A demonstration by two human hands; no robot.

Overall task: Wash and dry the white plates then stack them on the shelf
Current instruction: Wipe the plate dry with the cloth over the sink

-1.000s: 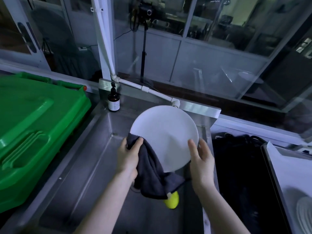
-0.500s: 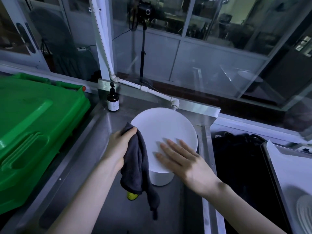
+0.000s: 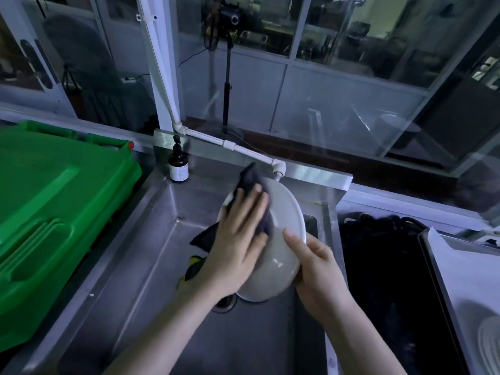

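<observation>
Risking a slip and chip against the sink [image 3: 151, 280] beneath the 2 hands: pinching the tilted white plate [image 3: 282, 234] at its near rim with only the right hand [image 3: 316, 272] while pressing the dark cloth [image 3: 250, 180] onto its face with the flat, straight-fingered left hand [image 3: 238, 239].

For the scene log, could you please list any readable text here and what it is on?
Nothing is legible.
Brown pump bottle beside the sink: pale label, print too small and blurred to read.
Green bin, white plate, dark cloth: no writing visible.
</observation>
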